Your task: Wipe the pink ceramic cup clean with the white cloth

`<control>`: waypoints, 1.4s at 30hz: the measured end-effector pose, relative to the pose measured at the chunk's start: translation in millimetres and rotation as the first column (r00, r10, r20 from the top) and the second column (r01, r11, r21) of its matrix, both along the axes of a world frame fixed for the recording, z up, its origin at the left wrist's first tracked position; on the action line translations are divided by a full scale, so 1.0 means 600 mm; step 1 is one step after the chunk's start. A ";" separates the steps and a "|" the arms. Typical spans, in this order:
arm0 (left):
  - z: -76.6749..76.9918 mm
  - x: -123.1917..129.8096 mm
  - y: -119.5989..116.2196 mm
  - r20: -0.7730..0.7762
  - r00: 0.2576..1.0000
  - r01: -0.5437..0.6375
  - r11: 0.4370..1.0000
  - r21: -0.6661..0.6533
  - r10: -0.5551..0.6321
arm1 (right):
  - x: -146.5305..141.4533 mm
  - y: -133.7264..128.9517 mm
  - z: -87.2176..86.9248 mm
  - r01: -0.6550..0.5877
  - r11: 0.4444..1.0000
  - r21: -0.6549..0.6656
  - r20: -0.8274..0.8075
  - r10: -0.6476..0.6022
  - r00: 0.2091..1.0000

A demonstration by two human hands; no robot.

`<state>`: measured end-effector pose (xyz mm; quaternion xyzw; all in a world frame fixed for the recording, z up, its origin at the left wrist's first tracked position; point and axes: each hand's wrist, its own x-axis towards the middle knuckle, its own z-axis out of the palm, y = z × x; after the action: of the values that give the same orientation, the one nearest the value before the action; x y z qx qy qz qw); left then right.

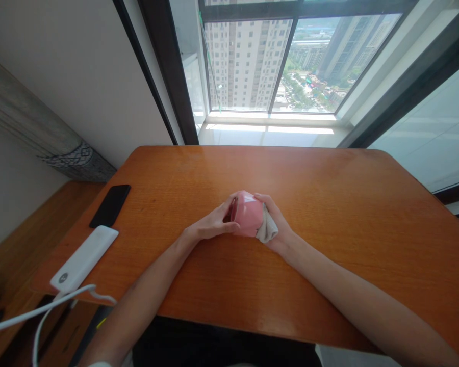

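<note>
A small, glossy pink object (pixel 249 218), box-like or cup-like in shape, is held between both hands over the middle of the table. My left hand (pixel 215 220) grips its left side, with the thumb along the near edge and the fingers at the back. My right hand (pixel 280 229) is closed around a light grey cloth (pixel 268 228) and presses it to the object's right side. Most of the right fingers are hidden behind the cloth and the object. Whether the pink object touches the tabletop I cannot tell.
The brown wooden table (pixel 348 219) reaches back to a window (pixel 268 66). On its left side lie a black phone (pixel 110 205) and a white power bank (pixel 84 257). A white cable (pixel 42 309) runs from the power bank past the table's left edge.
</note>
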<state>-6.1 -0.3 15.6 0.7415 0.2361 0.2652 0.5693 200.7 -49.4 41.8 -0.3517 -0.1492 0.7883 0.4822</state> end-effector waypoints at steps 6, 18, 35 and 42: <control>0.004 0.011 -0.003 0.057 0.998 0.001 1.000 -0.020 0.000 | 0.010 0.005 -0.005 0.035 0.999 0.016 -0.025 -0.034 0.999; 0.011 0.012 -0.010 0.044 0.999 -0.006 0.996 -0.084 0.009 | -0.002 -0.004 0.001 -0.029 0.998 0.053 0.078 0.025 0.997; -0.009 -0.006 0.002 -0.058 0.998 -0.001 1.000 -0.019 0.000 | 0.010 -0.021 0.009 -0.174 0.831 0.528 0.658 -0.270 0.703; -0.005 -0.007 0.002 -0.055 0.998 0.010 1.000 -0.006 -0.011 | 0.017 -0.029 0.002 -0.359 0.659 0.661 0.682 -0.329 0.653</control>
<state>-10.6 1.1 12.8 0.7480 0.2487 0.2410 0.5662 210.6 -66.6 42.9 -0.4127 -0.6505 0.4350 0.4662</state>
